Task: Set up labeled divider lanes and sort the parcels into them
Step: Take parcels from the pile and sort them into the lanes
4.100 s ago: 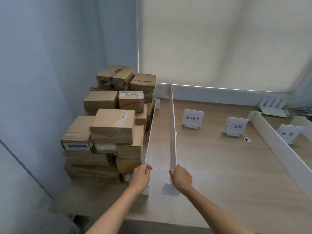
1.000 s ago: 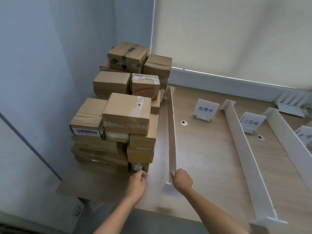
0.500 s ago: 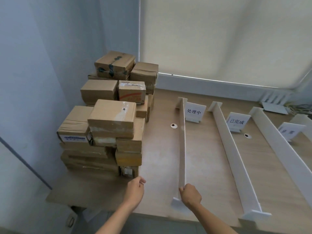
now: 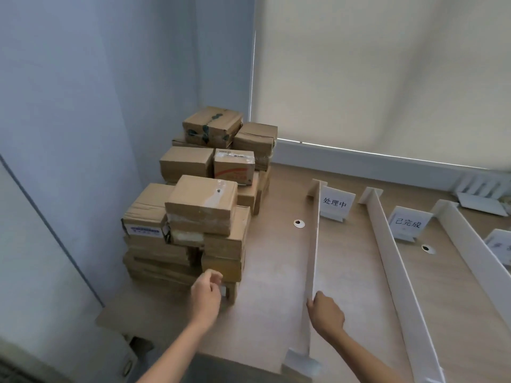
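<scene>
Right now, closest to you, your right hand (image 4: 327, 316) pinches the top edge of the first divider (image 4: 313, 244) close to its near end, thumb on the left face and fingers curled over the right. Your left hand (image 4: 206, 295) hangs low in front of the parcels (image 4: 200, 211) with its fingers loosely curled and holding nothing that shows. Whether its knuckles brush the bottom box is hard to tell from this angle.

The divider is a thin white strip standing upright on small cross feet. One foot sits near the front lip of the table (image 4: 271, 258). Its long axis runs straight away from you, and the far end stands just beside the 处理中 card (image 4: 334, 203). So any squaring-up of that lane probably belongs to the right hand, swinging the near end while the far foot pivots.

The parcels lie to the left of the divider, across a bare strip of table. They are plain brown cartons, taped, some with white labels, piled unevenly against the wall. Your left hand is much the nearer to them, so the first pick likely falls to it.

Farther right, the second divider (image 4: 395, 258) and third divider (image 4: 475, 244) run roughly parallel, with the 已完成 card (image 4: 409, 223) between them.
</scene>
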Action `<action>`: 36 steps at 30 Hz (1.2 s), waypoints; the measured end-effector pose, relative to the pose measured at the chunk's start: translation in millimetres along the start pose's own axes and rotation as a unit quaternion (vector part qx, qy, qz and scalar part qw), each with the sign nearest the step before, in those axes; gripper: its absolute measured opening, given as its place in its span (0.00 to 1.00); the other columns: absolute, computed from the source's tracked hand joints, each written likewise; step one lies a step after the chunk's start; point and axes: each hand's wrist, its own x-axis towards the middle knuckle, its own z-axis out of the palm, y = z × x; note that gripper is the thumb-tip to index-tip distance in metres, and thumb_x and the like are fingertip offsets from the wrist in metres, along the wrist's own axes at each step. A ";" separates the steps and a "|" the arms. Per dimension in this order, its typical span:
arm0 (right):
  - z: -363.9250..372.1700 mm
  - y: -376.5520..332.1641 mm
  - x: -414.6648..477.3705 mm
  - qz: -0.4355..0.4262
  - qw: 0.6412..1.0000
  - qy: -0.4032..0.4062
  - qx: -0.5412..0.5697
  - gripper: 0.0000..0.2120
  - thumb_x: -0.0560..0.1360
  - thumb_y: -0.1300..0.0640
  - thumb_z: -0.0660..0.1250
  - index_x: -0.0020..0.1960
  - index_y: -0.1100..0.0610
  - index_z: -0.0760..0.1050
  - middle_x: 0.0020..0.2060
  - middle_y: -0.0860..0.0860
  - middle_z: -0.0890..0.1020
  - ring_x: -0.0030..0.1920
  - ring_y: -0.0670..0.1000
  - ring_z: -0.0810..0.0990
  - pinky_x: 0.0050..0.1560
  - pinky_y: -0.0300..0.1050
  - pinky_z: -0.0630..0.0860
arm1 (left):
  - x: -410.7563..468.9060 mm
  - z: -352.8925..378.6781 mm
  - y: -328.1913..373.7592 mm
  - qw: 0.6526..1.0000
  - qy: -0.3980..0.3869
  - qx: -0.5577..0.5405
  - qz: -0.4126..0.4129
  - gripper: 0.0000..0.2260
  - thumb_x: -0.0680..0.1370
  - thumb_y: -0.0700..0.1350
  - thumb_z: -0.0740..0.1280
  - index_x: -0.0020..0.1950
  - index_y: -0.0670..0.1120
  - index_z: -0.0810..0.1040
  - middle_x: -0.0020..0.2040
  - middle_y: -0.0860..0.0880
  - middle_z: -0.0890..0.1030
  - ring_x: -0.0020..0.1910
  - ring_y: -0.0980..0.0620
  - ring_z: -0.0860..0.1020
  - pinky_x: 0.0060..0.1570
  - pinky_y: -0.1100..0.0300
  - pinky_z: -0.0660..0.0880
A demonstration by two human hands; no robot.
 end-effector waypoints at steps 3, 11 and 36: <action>-40.8 -43.4 8.1 -0.065 0.991 0.080 0.084 0.10 0.80 0.53 0.53 0.44 0.56 0.67 0.41 0.52 0.77 0.41 0.55 0.75 0.39 0.45 0.68 | 32.2 -35.3 29.6 0.980 0.189 -0.046 0.040 0.09 0.77 0.32 0.58 0.49 0.45 0.72 0.48 0.46 0.75 0.43 0.51 0.75 0.35 0.66 0.69; -104.3 -203.1 19.2 -0.168 0.897 -0.061 0.405 0.20 0.80 0.50 0.57 0.66 0.60 0.70 0.60 0.53 0.77 0.58 0.52 0.75 0.56 0.47 0.74 | 126.4 -89.7 61.9 0.983 0.114 -0.103 -0.096 0.29 0.81 0.49 0.59 0.77 0.44 0.50 0.76 0.42 0.55 0.74 0.42 0.58 0.70 0.45 0.62; -179.9 -98.1 -16.8 -0.189 0.862 0.104 0.459 0.26 0.78 0.47 0.62 0.71 0.57 0.64 0.62 0.51 0.72 0.62 0.49 0.72 0.64 0.48 0.70 | 32.2 -74.5 159.3 0.855 -0.308 -0.415 0.048 0.44 0.63 0.55 0.79 0.72 0.44 0.62 0.64 0.47 0.75 0.59 0.52 0.78 0.57 0.53 0.77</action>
